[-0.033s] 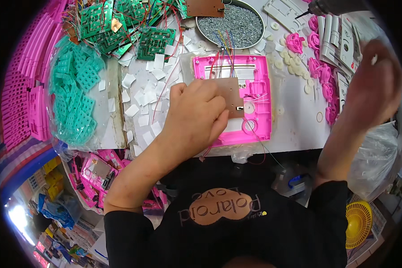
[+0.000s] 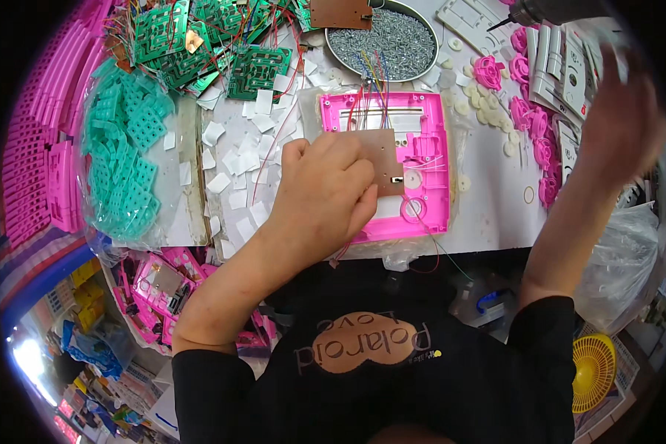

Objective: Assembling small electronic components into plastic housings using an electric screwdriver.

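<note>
1. A white table [image 2: 492,214] fills my distant view, one work area at its near edge.
2. Pink trays [image 2: 52,111], in one tall stack, line the far left; I cannot count the layers.
3. Green boards [image 2: 159,33] lie piled at the upper left, wires trailing, with one single board just below; the overlap defeats my count.
4. Turquoise grids [image 2: 129,163] fill one clear bag beside the stack, too tangled for me to number.
5. One pink case [image 2: 440,166] lies open before the worker, its left part blocked from me by the left hand.
6. One round bowl [image 2: 437,46] of screws sits just beyond the case; a second brown board [image 2: 340,13] overlaps its rim.
7. Two hands are in my picture. The left hand [image 2: 324,181] curls over the case, its fingertips hidden, so I cannot tell whether they grip. The right hand [image 2: 625,122], blurred, is raised near pale panels [image 2: 566,70] at the right; I cannot tell its fingers' state or whether they hold anything.
8. The brown board [image 2: 381,159] lies in the case, under the left fingers and out to their right; coloured wires [image 2: 382,96] run beyond its far edge.
9. Pink rings [image 2: 488,72], at least seven by my count, dot the right side.
10. White squares [image 2: 248,152], more than twenty, scatter left of the case; over ten pale discs [image 2: 481,103] cluster right.
</note>
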`<action>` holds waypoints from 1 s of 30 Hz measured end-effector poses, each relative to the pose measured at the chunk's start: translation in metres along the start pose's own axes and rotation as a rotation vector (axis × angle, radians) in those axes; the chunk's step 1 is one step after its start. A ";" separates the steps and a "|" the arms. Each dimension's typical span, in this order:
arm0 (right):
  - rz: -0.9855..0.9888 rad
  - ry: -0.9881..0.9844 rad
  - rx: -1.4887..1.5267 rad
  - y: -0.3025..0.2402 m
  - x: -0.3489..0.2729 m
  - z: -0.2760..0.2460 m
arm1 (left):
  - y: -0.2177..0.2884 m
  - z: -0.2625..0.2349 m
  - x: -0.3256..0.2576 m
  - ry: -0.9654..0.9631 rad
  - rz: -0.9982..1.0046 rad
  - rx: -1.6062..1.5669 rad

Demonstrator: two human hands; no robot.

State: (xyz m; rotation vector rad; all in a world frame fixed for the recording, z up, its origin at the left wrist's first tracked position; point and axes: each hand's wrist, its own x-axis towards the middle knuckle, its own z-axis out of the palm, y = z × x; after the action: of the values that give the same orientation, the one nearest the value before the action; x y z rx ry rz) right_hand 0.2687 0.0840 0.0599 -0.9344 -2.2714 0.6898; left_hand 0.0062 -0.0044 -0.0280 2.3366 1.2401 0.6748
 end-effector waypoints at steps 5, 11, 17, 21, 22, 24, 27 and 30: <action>0.168 0.003 0.430 0.027 0.053 0.043 | 0.001 -0.001 -0.004 -0.007 -0.004 0.048; 0.042 0.115 0.979 -0.011 0.027 0.075 | -0.002 0.006 -0.008 0.083 -0.010 0.014; -0.011 0.107 1.054 -0.039 0.010 0.090 | -0.003 0.007 -0.003 0.102 -0.016 -0.049; -0.014 0.100 1.057 -0.043 0.010 0.099 | -0.001 0.007 -0.002 0.088 -0.051 -0.074; -0.008 0.098 1.059 -0.044 0.010 0.102 | -0.001 0.007 -0.002 0.084 -0.054 -0.074; -0.006 0.094 1.061 -0.044 0.010 0.103 | -0.002 0.008 -0.003 0.068 -0.061 -0.071; 0.000 0.080 1.045 -0.047 0.010 0.103 | -0.003 0.008 -0.003 0.075 -0.053 -0.073; -0.003 0.087 1.020 -0.048 0.012 0.105 | -0.003 0.010 -0.005 0.123 -0.031 -0.105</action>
State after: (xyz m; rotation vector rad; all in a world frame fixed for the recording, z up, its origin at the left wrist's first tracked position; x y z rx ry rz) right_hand 0.1691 0.0381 0.0210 -0.4259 -1.4888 1.5412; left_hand 0.0078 -0.0083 -0.0387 2.2150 1.2588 0.8632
